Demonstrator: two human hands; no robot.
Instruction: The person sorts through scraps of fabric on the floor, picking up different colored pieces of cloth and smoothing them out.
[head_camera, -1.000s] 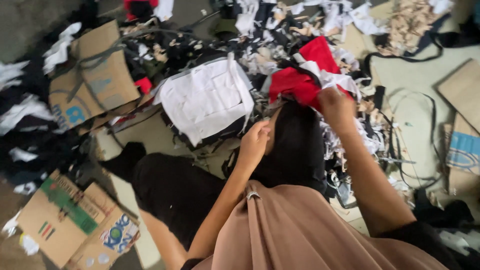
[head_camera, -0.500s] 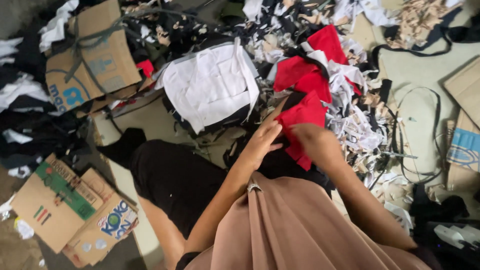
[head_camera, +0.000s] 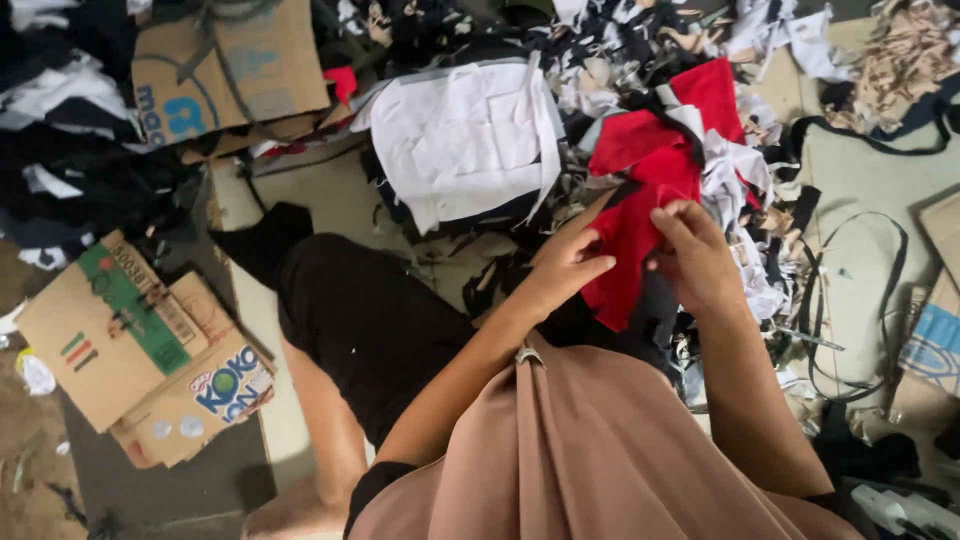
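Now sorting scraps: left hand (head_camera: 560, 270) & right hand (head_camera: 695, 260) fingers both pinch red fabric piece (head_camera: 630, 225) above lap, beside scrap heap (head_camera: 740, 180); next prob needs firm grip to spread it.

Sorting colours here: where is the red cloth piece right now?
In the head view, right of centre: the red cloth piece is pinched between the left hand and right hand, beside the white fabric stack.

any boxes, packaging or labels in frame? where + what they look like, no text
Flattened brown carton, top left: blue print, half buried in fabric scraps.
Flattened brown carton, lower left on the floor: green panel, small red and green stripes.
Carton flap below it: blue and white print with a green circle.
Cardboard box, right edge: brown with a blue and white panel.
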